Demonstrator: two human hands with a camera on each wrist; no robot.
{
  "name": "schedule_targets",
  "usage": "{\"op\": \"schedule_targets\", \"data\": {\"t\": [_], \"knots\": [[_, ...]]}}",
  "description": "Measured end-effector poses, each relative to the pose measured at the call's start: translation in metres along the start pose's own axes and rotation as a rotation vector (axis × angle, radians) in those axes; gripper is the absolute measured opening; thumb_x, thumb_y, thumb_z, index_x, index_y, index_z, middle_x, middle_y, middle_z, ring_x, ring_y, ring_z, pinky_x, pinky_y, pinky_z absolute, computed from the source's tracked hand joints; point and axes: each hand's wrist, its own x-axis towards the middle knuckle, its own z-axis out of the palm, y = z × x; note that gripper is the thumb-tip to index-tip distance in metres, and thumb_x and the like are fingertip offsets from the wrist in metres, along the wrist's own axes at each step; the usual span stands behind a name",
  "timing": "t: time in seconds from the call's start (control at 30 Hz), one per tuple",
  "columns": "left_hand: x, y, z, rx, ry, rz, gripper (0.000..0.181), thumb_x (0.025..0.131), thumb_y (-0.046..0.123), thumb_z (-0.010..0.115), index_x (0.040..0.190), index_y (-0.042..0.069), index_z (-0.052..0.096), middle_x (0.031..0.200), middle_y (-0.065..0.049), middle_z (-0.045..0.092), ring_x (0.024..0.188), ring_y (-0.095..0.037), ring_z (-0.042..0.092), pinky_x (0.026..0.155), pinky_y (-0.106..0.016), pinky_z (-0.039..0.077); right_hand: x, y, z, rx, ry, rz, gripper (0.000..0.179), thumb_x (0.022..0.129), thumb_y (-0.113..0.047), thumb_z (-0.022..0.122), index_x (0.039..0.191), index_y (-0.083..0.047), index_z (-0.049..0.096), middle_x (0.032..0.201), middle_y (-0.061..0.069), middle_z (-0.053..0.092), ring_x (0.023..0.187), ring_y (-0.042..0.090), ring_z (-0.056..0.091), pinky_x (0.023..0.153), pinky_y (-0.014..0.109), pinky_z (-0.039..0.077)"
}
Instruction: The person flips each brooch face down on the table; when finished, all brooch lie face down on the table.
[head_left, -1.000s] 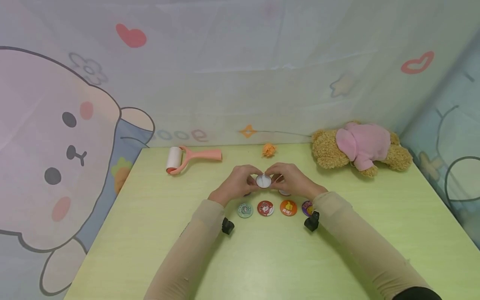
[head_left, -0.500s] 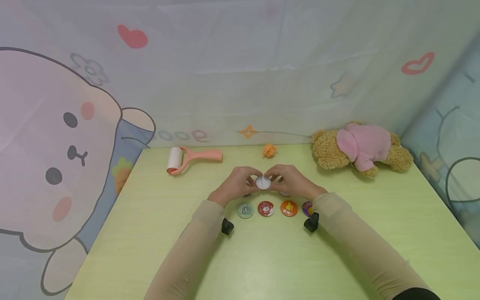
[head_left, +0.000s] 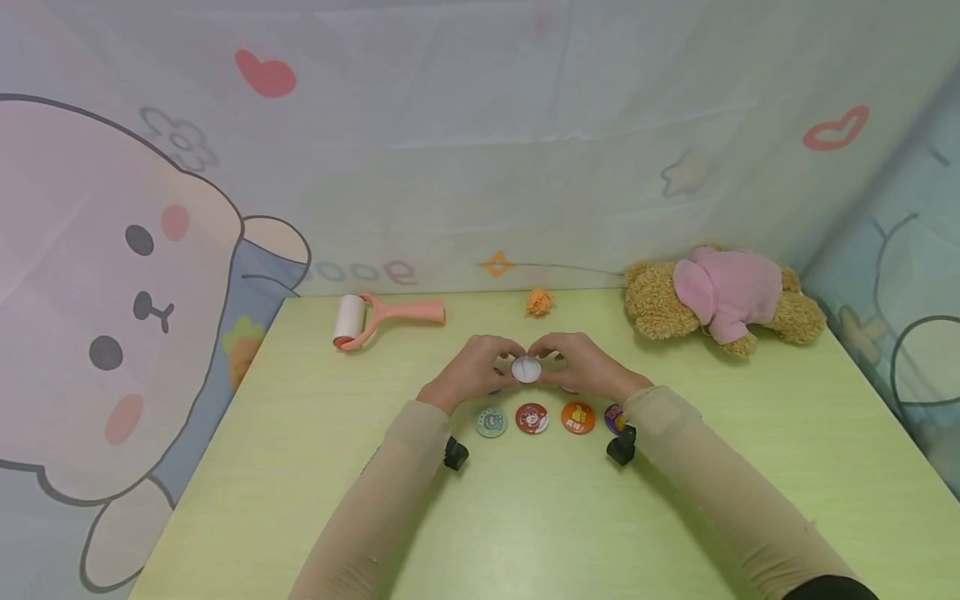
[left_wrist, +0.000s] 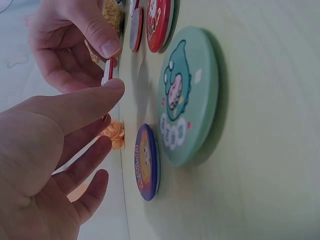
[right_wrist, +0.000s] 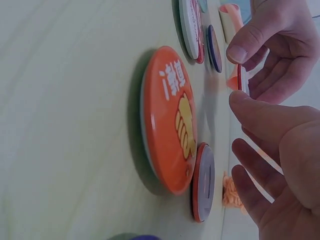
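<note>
Between both hands a round button badge (head_left: 527,369) is held over the table, its white pin-side back toward the head camera. My left hand (head_left: 478,367) pinches its left edge with thumb and fingers; my right hand (head_left: 579,362) pinches the opposite edge. The wrist views show the badge edge-on, with a red rim. Nearer me lie a green badge (head_left: 491,422), a red badge (head_left: 532,418), an orange thumbs-up badge (head_left: 577,417) and a purple badge (head_left: 615,418), partly covered by the right wrist. Behind them are a blue-rimmed badge (left_wrist: 146,162) and a face-down badge (right_wrist: 204,182), mostly hidden by the hands from above.
A pink lint roller (head_left: 397,312) lies at the back left of the table (head_left: 495,533). Behind the hands sits a small orange fuzzy ball (head_left: 538,302). A teddy bear (head_left: 723,296) in pink clothing lies at the back right, against the printed cloth backdrop (head_left: 465,150).
Both hands and the held badge have come slightly lower in the head view, toward me. The face-down badge behind the right hand is more covered now. The grip stays the same.
</note>
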Motion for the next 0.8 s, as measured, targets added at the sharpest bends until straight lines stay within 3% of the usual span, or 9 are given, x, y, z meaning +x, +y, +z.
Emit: {"op": "schedule_targets", "data": {"t": [0.4,0.8], "knots": [[0.0032,0.0001,0.0042,0.010,-0.038,-0.015,0.041,0.085,0.011,0.089,0.123,0.006,0.075,0.122,-0.008,0.075,0.105,-0.022,0.068,0.093,-0.035,0.056,0.0004,0.0027,0.0003,0.003,-0.045,0.005,0.030,0.095,-0.014,0.080,0.124,-0.012,0.072,0.122,0.003,0.073,0.121,0.028,0.066,0.106,0.049,0.053],[0.0030,0.0040,0.0041,-0.003,-0.061,-0.031,0.042,0.085,0.009,0.089,0.124,0.004,0.074,0.123,-0.009,0.075,0.113,-0.023,0.067,0.100,-0.037,0.054,-0.0007,0.0036,0.0002,0.007,-0.060,0.019,0.034,0.094,-0.013,0.081,0.126,-0.011,0.071,0.124,0.005,0.073,0.123,0.027,0.065,0.107,0.050,0.052]]}}
